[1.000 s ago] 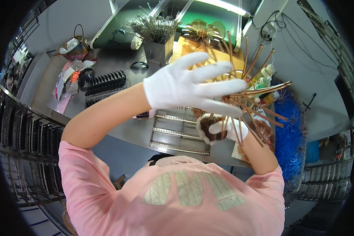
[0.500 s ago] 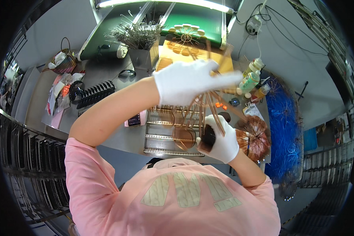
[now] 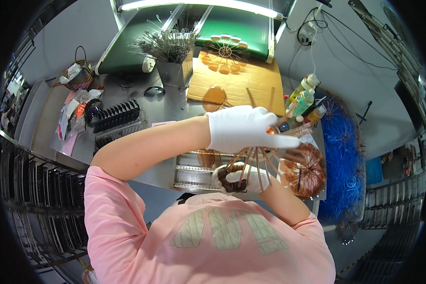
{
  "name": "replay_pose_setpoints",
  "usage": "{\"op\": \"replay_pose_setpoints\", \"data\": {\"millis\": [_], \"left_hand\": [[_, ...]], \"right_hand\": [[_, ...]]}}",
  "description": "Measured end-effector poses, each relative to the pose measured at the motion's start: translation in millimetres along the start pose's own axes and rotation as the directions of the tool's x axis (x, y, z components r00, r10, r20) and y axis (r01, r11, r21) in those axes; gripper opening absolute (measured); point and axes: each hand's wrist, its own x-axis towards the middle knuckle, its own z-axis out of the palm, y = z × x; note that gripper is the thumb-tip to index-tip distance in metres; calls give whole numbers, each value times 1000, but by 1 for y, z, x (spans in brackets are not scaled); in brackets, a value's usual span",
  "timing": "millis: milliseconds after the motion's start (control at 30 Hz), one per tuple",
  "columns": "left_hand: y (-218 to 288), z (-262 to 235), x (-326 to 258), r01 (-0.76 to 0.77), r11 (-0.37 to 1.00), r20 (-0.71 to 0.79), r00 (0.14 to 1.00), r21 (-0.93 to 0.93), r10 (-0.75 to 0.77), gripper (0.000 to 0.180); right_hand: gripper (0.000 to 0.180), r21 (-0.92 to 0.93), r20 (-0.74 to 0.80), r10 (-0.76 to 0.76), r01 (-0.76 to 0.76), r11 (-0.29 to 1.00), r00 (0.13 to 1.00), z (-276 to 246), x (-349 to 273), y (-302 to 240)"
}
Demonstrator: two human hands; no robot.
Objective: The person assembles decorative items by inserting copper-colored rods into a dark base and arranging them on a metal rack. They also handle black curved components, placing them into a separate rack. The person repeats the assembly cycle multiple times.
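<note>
A brown, translucent spoked moulding with round lens-like discs [image 3: 215, 98] hangs over the bench in front of me. My left hand [image 3: 244, 128], in a white glove, is closed over the middle of it; one finger points right, and the hub is hidden beneath. Thin spokes [image 3: 256, 163] fan out below that hand. Lower down, my gloved right hand [image 3: 251, 179] grips a dark brown disc [image 3: 231, 177] at the moulding's near side, partly behind the spokes. A metal rack with slotted rails [image 3: 196, 177] lies under the moulding.
Another spoked moulding [image 3: 226, 52] lies beyond the yellow board [image 3: 251, 85]. Brown mouldings are stacked [image 3: 307, 173] at right, beside bottles [image 3: 303, 102] and blue shredded material [image 3: 341, 146]. A box of wire hooks [image 3: 173, 71] stands behind; black comb-like racks [image 3: 118, 116] lie left.
My left hand has come down toward me and slightly right. My right hand has shifted left and nearer me. The moulding has turned and tilted between them.
</note>
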Motion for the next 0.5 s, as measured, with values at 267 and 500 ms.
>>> {"op": "replay_pose_setpoints", "data": {"millis": [267,500], "left_hand": [[-35,1,-35,493,782,-89,822,-382,-562,116],[-4,15,-22,245,917,-224,920,-314,-322,106]], "right_hand": [[60,-991,47,-915,136,9,402,8,-7,-11],[45,350,86,-270,225,909,959,2,22,10]]}}
